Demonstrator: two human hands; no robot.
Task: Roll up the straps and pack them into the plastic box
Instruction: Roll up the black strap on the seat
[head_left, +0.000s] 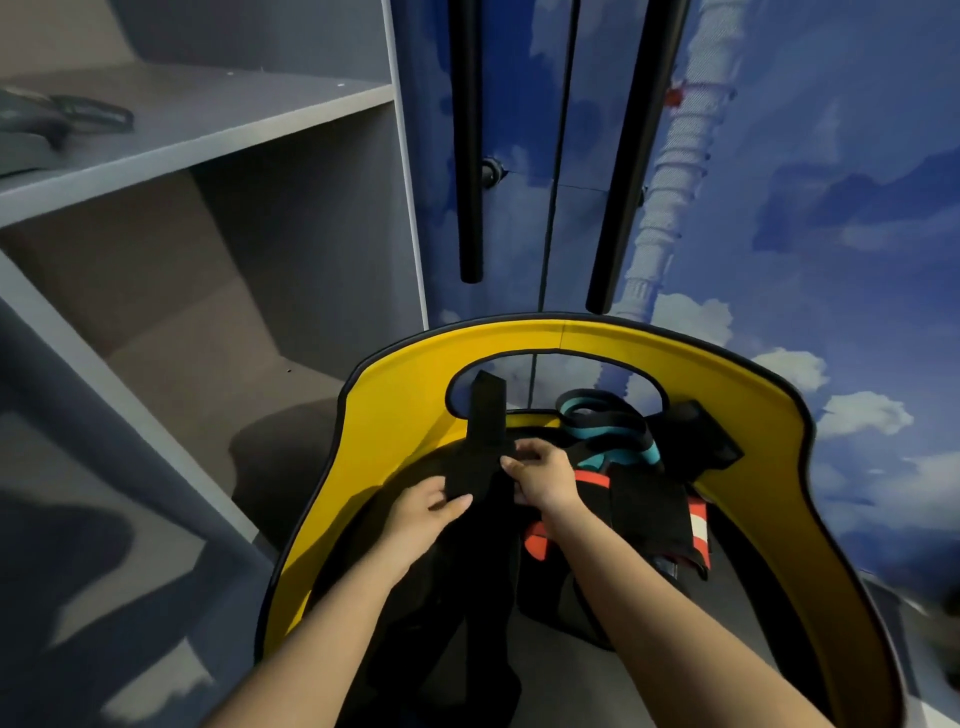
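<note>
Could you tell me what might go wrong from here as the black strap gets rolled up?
1. The black strap runs up through the cut-out in the yellow panel; pulling could snag it there.
2. The left hand and right hand pinch only a short stretch, so the loose length hanging below could twist or unroll.
3. The teal strap and the orange-and-white strap lie close by and could tangle with it.

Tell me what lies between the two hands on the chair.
In the head view, a black strap runs between the left hand and the right hand; both hands grip it, and its upper end passes through the yellow chair cutout.
</note>
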